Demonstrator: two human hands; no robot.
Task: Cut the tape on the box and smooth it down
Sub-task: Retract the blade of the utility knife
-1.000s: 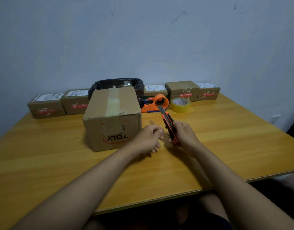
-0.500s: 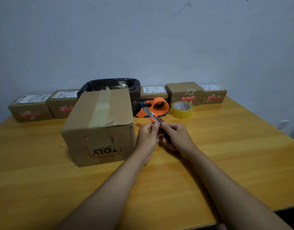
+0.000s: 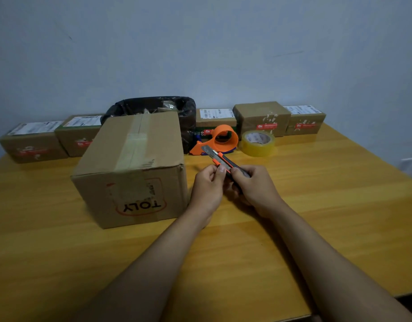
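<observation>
A brown cardboard box [image 3: 132,168] marked "TOLY" upside down stands left of centre on the wooden table [image 3: 328,205]. A strip of tape [image 3: 134,145] runs along its top and down its front. Just right of the box, both hands hold an orange and black utility knife [image 3: 221,160] above the table, its blade pointing up and away to the left. My right hand [image 3: 256,188] grips the handle. My left hand [image 3: 208,187] pinches the knife's body near the orange slider. Neither hand touches the box.
An orange tape dispenser [image 3: 223,139] and a yellowish tape roll [image 3: 257,142] lie behind the hands. A black-lined bin [image 3: 153,108] stands behind the box. Several small parcels [image 3: 262,118] line the wall.
My left hand came up from the table and took hold of the knife near the slider. The knife rose closer to the box. The view shifted, so the box appears further left.
</observation>
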